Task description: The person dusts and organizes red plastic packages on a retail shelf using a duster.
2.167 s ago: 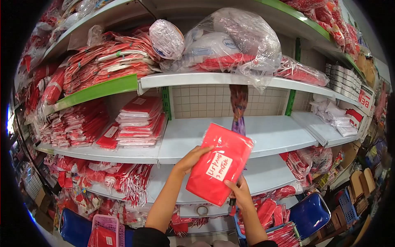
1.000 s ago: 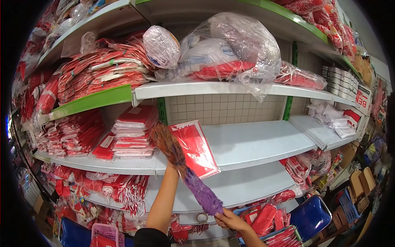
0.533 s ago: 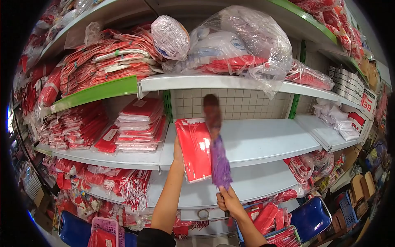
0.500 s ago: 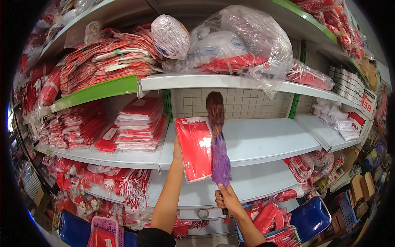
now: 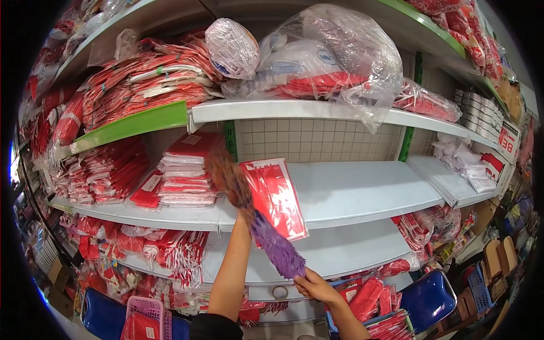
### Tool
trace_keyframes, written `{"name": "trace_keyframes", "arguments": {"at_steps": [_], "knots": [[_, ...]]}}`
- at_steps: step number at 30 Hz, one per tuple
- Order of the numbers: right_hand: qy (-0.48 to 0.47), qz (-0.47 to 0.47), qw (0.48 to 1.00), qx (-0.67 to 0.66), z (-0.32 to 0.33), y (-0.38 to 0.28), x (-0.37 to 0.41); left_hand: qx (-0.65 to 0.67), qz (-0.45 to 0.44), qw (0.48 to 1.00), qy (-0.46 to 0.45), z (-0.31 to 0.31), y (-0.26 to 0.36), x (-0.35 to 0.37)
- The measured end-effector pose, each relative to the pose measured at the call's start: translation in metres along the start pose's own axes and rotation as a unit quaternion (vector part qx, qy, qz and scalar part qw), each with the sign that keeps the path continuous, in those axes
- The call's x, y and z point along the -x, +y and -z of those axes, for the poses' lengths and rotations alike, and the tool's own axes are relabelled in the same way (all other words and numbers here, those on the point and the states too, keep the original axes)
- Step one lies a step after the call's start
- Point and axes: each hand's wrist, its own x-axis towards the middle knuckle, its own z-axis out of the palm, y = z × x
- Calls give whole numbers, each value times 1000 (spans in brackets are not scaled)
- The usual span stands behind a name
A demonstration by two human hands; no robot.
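A red packet (image 5: 277, 195) in clear plastic is held up over the front of the middle shelf. My left hand (image 5: 243, 214) grips it at its left side, mostly hidden behind the packet and the duster. In my right hand (image 5: 309, 284), closed round its lower end, is a feather duster (image 5: 275, 243), purple below and brown at the top. The duster slants up to the left, crossing in front of the packet's left edge, its brown tip blurred beside a stack of red packets (image 5: 187, 175).
A large clear bag (image 5: 351, 51) and red packs lie on the upper shelf (image 5: 294, 110). White bags (image 5: 464, 164) sit at the right. Below are a pink basket (image 5: 148, 306), a blue chair (image 5: 428, 300) and more red packs (image 5: 368, 297).
The duster has swung from upright to a leftward slant, now crossing the packet's left side. The packet has tilted, its lower edge shifting right. My right hand has moved slightly down.
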Motion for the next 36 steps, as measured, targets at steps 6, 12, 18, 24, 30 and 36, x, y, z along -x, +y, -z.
{"name": "trace_keyframes", "arguments": {"at_steps": [6, 12, 18, 24, 30, 36], "knots": [[136, 20, 989, -50, -15, 27, 19, -34, 69, 995, 64, -102, 28, 49], [114, 31, 988, 96, 2, 51, 28, 14, 117, 989, -92, -71, 29, 37], [147, 33, 988, 47, -12, 35, 20, 9, 95, 995, 7, -76, 22, 39], [94, 25, 995, -2, -2, 24, 13, -79, 79, 994, 12, -66, 25, 37], [54, 57, 985, 157, -12, 18, -2, -1, 1, 998, 64, -22, 4, 11], [288, 125, 889, 332, 8, -32, -12, 0, 125, 992, -10, -94, 24, 47]]}}
